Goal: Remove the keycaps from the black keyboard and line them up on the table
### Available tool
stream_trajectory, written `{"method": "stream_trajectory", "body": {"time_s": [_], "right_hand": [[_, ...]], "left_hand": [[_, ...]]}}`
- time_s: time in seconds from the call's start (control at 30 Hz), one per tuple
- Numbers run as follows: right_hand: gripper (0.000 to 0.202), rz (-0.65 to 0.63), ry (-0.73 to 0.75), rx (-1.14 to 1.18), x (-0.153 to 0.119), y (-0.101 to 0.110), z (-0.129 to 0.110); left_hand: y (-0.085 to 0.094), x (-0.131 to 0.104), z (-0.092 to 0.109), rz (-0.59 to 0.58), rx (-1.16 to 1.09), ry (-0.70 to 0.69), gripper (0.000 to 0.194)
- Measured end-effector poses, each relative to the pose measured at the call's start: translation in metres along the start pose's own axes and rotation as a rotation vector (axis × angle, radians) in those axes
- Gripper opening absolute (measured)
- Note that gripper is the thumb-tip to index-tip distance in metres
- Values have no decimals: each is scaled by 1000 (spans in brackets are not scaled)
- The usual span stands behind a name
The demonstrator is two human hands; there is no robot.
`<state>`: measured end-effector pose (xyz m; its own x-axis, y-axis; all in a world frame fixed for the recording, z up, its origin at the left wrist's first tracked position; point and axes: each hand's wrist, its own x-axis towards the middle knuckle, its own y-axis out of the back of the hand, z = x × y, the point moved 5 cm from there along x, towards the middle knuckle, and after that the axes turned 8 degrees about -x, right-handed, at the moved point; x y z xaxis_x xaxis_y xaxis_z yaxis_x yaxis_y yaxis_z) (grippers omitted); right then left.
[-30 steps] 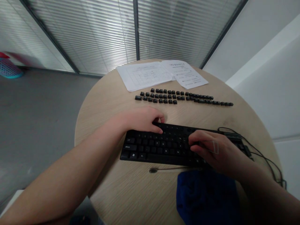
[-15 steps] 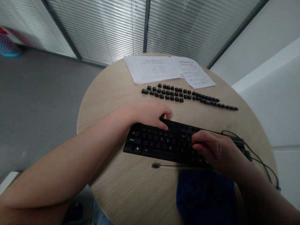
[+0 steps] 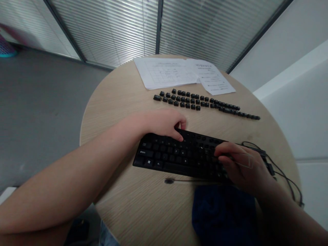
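Note:
A black keyboard [image 3: 164, 158] lies at a slant across the round table, with bare sockets along its back rows. My left hand [image 3: 166, 123] grips its back edge, thumb on top and fingers curled behind. Over the right half of the keyboard, my right hand [image 3: 237, 162] is closed in a pinch on what looks like a keycap puller [image 3: 247, 160]. A thin pale loop of it shows by the palm, and fine wire tips reach toward the keys. Beyond the keyboard, loose black keycaps [image 3: 188, 100] stand in rows.
Printed papers [image 3: 169, 73] lie at the table's [image 3: 115, 102] far side. A thin-handled brush [image 3: 169, 181] rests before the keyboard, beside a dark blue cloth [image 3: 222, 212]. Black cables [image 3: 284, 177] curl at the right edge. Blinds and a wall stand behind.
My right hand has shifted slightly to the right and turned a little, with the pale loop tilting. My left hand stays on the keyboard. The view has moved slightly.

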<state>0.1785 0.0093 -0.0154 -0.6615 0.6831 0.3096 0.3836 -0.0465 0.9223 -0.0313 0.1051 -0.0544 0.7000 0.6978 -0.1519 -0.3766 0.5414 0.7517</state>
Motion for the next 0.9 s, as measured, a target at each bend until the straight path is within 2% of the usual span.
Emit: {"method": "stream_trajectory", "body": {"time_s": [0.27,0.5,0.67,0.73,0.8,0.9], "right_hand": [[10,45,-9,-13,2,2,-1],[17,60,-136,-16,0,1,3],[11,62,4,-16,4,-1,-7],[11,59,12,-14,4,-3,-7],[15,50,-53,4,0,-2,-1],[31,85,-289,131,-18,12,22]], "left_hand": [[-3,1,2,-25,-29,111,29],[-3,1,3,6,-13,72,29],[-3,0,3,-2,-5,104,28],[-3,0,3,7,-7,92,27],[-3,0,4,6,-12,98,27],[-3,0,5,-7,-6,131,27]]}}
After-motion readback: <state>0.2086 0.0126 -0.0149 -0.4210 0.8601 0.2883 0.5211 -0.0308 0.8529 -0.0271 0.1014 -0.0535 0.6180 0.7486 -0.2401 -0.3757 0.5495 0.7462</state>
